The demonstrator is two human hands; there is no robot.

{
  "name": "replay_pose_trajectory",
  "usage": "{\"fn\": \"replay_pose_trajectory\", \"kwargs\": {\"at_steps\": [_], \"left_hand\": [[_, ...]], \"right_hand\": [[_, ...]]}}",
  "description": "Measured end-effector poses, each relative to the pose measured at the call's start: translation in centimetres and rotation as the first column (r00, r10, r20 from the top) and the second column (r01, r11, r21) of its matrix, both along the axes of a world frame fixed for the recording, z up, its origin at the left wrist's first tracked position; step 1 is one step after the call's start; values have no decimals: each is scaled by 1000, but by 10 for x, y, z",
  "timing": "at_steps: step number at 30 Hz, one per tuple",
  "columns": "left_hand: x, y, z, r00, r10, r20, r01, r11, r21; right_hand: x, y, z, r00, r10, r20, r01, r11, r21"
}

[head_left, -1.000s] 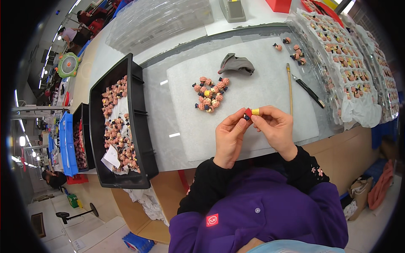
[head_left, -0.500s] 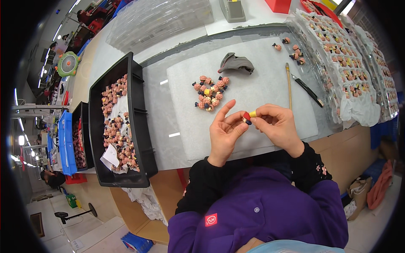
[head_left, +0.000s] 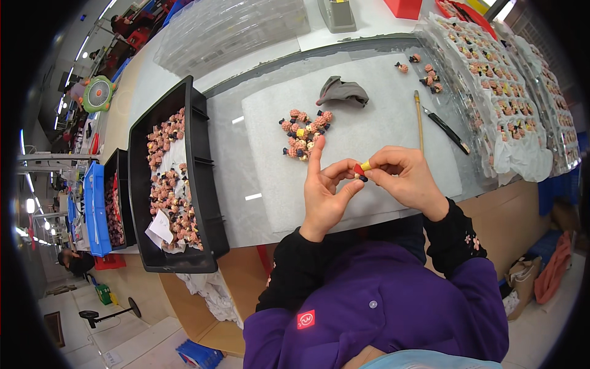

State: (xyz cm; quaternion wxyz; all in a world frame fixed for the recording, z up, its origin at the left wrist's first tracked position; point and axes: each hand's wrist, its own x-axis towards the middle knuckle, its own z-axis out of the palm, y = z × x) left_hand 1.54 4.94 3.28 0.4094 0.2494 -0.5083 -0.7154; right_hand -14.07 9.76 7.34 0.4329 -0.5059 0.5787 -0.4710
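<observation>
Over the pale foam mat [head_left: 270, 178], my left hand [head_left: 324, 200] pinches a small red and dark-blue figurine [head_left: 359, 170] between thumb and fingers, its index finger pointing up. My right hand [head_left: 410, 178] grips a small yellow piece [head_left: 366, 165] with thumb and fingertips. That piece touches the red part; whether the two are joined I cannot tell. Just beyond my left hand lies a heap of small pink, knobbly figurines [head_left: 301, 130] with dark-blue parts and some yellow. A crumpled grey cloth [head_left: 344, 92] rests farther back on the mat.
On the left stands a black crate [head_left: 208, 184] of similar pink pieces, with a blue bin [head_left: 96, 209] beyond it. A thin wooden stick [head_left: 419, 117] and a black craft knife [head_left: 447, 130] lie right of my hands. Filled clear trays [head_left: 516, 111] line the right side.
My left index finger has lifted and straightened upward. The yellow piece in my right hand has tilted slightly against the red part.
</observation>
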Motion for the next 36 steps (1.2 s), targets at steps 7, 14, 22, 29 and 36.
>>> {"fn": "replay_pose_trajectory", "kwargs": {"at_steps": [7,14,22,29,36], "left_hand": [[3,-4,2,998,1,-58,5,995,102],[7,-9,-1,949,96,-302,41,907,418],[1,-5,-8,960,68,-272,73,877,475],[-2,-2,-8,965,81,-249,45,885,464],[-6,3,-12,959,74,-274,60,890,452]], "right_hand": [[1,-3,-3,999,-32,20,33,997,-67],[-8,2,-13,986,-104,130,103,995,14],[7,1,-19,876,-244,417,266,964,4],[18,2,-27,891,-201,408,241,969,-49],[23,-1,-28,969,-206,136,235,938,-255]]}}
